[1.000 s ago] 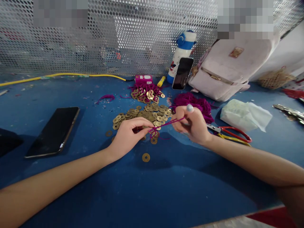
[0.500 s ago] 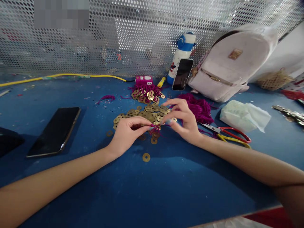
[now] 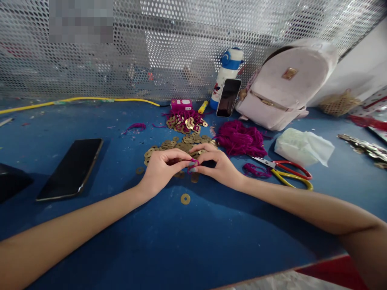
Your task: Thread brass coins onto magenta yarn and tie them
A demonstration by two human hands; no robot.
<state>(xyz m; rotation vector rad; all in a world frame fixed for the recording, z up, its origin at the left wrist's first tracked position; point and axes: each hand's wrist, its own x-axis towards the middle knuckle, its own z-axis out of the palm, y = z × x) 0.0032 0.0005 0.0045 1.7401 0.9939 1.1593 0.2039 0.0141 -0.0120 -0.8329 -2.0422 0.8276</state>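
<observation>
My left hand [image 3: 161, 167] pinches a piece of purple cord [image 3: 195, 162] between thumb and fingertips. From the other side my right hand [image 3: 219, 165] pinches the same cord, its fingertips meeting those of the left. Whether a coin hangs on the cord is hidden by the fingers. Just behind both hands spreads a pile of brass coins [image 3: 169, 144] with holes in their middles. One single coin [image 3: 185, 199] lies nearer to me. Farther back, coins tied with purple cord [image 3: 183, 123] are heaped together. A bundle of purple yarn [image 3: 240, 139] lies right of the pile.
Red-and-yellow-handled scissors [image 3: 292, 171] lie right of my right hand, near a tissue pack [image 3: 304, 147]. A phone [image 3: 72, 169] rests at left. Behind stand a bottle [image 3: 226, 74], a leaning phone [image 3: 229, 98] and a backpack [image 3: 287, 88]. A yellow cable [image 3: 105, 98] runs along the perforated panel [image 3: 127, 52].
My right hand has come left and closed on the cord at my left fingertips; before, it was raised with fingers spread. My left hand keeps its pinch. The view has shifted slightly.
</observation>
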